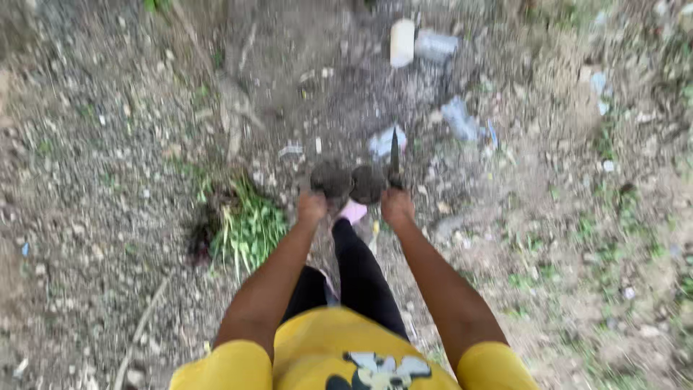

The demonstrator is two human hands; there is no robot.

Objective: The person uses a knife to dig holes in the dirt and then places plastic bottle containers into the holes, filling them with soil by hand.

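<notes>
Over stony ground [108, 180], both arms are stretched forward, each hand carrying a load. Left hand [312, 207]: grip closed on a dark, earth-caked round lump [330, 178], which sits just far of the fingers. Right hand [397, 207]: grip closed on a second soil-covered lump [367, 183] together with a dark knife [394, 157], blade pointing to the far side. The two lumps nearly touch between the hands; frame is motion-blurred, so what they are cannot be told. Judged progress: both lumps are already out of the soil and in hand; nothing shows them set down or cleaned yet. A green weed clump [249, 227] lies near left; a white bottle [402, 42] and pale litter scraps [458, 119] lie far, well apart from the hands.
</notes>
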